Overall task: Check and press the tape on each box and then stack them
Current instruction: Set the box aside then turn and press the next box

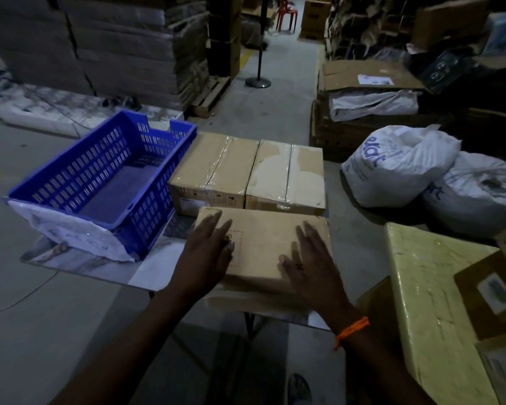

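On nearest box (pixel 263 244), left hand (pixel 208 252) flat, fingers straight, right hand (pixel 310 264) flat, fingers spread

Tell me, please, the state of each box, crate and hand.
near box: closed, under both hands.
back left box: closed, taped.
back right box: closed, taped.
blue crate: upright, empty.
left hand: open, flat on near box.
right hand: open, flat on near box.

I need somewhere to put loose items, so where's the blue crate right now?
Head view: the blue crate sits at the left end of the table, beside the left taped box.
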The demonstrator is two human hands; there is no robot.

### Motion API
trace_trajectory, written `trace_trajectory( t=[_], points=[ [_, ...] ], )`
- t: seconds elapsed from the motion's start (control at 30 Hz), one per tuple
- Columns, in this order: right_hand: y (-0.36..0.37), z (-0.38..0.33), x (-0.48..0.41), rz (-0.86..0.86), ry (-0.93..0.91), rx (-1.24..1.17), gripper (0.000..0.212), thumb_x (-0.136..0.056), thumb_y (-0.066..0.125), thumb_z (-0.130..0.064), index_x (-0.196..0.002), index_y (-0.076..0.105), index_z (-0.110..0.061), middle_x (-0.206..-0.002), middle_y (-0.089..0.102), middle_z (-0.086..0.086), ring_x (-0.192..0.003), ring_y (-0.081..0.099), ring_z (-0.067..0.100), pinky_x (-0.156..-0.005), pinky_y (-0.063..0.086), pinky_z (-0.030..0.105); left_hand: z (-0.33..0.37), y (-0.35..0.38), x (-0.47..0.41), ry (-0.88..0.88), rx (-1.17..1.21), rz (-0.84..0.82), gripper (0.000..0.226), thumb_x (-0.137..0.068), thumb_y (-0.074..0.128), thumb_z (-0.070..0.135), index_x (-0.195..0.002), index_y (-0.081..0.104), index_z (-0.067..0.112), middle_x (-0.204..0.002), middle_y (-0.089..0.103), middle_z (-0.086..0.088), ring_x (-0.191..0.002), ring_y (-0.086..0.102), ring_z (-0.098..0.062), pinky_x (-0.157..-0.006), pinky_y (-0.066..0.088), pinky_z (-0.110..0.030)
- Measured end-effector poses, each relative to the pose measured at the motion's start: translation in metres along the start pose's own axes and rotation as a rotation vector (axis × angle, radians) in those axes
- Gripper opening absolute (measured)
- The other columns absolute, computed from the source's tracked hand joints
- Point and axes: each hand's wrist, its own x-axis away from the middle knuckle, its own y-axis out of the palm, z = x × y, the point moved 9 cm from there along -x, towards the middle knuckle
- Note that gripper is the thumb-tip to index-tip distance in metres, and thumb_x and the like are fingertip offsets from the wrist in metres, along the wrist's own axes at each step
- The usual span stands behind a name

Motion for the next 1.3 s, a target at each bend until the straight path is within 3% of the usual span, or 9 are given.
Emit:
trace_trajectory(
  t=[0.13,0.3,0.47,0.57,0.67,0.77,1.0,1.17,1.3],
  points=[
    [0.034,-0.021,-0.011,-0.103,-0.152,0.249,0.072,-0.104,0.028,-0.057,-0.160,0.031,-0.013,-0.169,0.024,0.007,-0.157,0.019,0.022,-0.122,0.007,0.039,0.014,0.034,-0.004,0.073,-0.211,-0.197,0.077,-0.097,0.009,0.063,-0.158,0.029,0.021,-0.167,0.019,-0.002,-0.155,0.015,-0.022,-0.124,0.008,-0.042],
    [0.042,-0.014,-0.012,-0.151,-0.130,0.295,0.075,-0.101,0.012,-0.059,-0.163,0.023,-0.019,-0.171,0.019,0.001,-0.158,0.011,0.015,-0.122,-0.005,0.036,0.008,0.042,-0.002,0.067,-0.241,-0.182,0.077,-0.099,0.001,0.064,-0.157,0.032,0.024,-0.165,0.019,0.001,-0.154,0.015,-0.019,-0.125,0.016,-0.047],
    [0.040,-0.014,-0.014,-0.182,-0.135,0.260,0.076,-0.100,0.008,-0.061,-0.164,0.018,-0.021,-0.172,0.012,-0.002,-0.156,-0.002,0.008,-0.122,-0.008,0.034,0.010,0.043,-0.003,0.097,-0.241,-0.224,0.087,-0.092,-0.015,0.069,-0.160,0.017,0.026,-0.165,0.002,0.004,-0.155,0.000,-0.016,-0.127,0.004,-0.043],
    [0.039,-0.015,-0.002,-0.206,-0.167,0.238,0.083,-0.098,0.002,-0.069,-0.164,0.016,-0.022,-0.172,0.006,-0.004,-0.154,-0.007,0.007,-0.124,-0.007,0.035,0.014,0.044,0.008,0.154,-0.235,-0.234,0.079,-0.099,-0.005,0.067,-0.159,0.022,0.024,-0.166,0.008,0.002,-0.155,0.006,-0.017,-0.126,0.010,-0.049],
    [0.034,-0.012,0.015,-0.213,-0.185,0.168,0.078,-0.101,0.016,-0.068,-0.161,0.032,-0.020,-0.170,0.021,-0.004,-0.157,0.015,0.010,-0.128,0.012,0.040,0.013,0.038,0.025,0.247,-0.250,-0.168,0.062,-0.106,0.017,0.059,-0.153,0.039,0.024,-0.161,0.033,0.001,-0.151,0.027,-0.016,-0.122,0.027,-0.050],
    [0.027,-0.003,0.036,-0.146,-0.232,0.230,0.067,-0.105,0.027,-0.059,-0.151,0.051,-0.017,-0.161,0.042,-0.002,-0.149,0.038,0.016,-0.121,0.031,0.041,0.003,0.035,0.047,0.325,-0.274,-0.110,0.056,-0.106,0.033,0.053,-0.156,0.034,0.027,-0.163,0.032,0.005,-0.152,0.026,-0.013,-0.120,0.020,-0.042],
    [0.028,-0.002,0.041,0.012,-0.265,0.318,0.059,-0.095,0.047,-0.051,-0.139,0.064,-0.016,-0.149,0.058,-0.001,-0.139,0.051,0.017,-0.109,0.030,0.036,-0.002,0.035,0.047,0.266,-0.265,-0.036,0.054,-0.101,0.040,0.049,-0.151,0.044,0.030,-0.159,0.038,0.011,-0.145,0.041,-0.013,-0.118,0.021,-0.035],
    [0.018,0.001,0.044,0.066,-0.331,0.287,0.057,-0.098,0.042,-0.056,-0.139,0.061,-0.021,-0.152,0.054,-0.002,-0.138,0.045,0.021,-0.102,0.035,0.036,-0.005,0.037,0.049,0.318,-0.313,-0.085,0.083,-0.085,0.062,0.047,-0.158,0.024,0.034,-0.164,0.024,0.011,-0.149,0.029,-0.014,-0.120,0.032,-0.036],
    [-0.010,0.047,0.055,0.269,0.007,0.052,0.083,-0.085,0.054,-0.075,-0.136,0.064,-0.010,-0.139,0.060,0.020,-0.125,0.055,0.037,-0.101,0.046,0.037,-0.043,0.020,0.067,0.064,0.037,0.126,0.071,-0.090,0.057,0.054,-0.153,0.039,0.026,-0.164,0.030,-0.001,-0.148,0.035,-0.025,-0.116,0.036,-0.043]
  ],
)
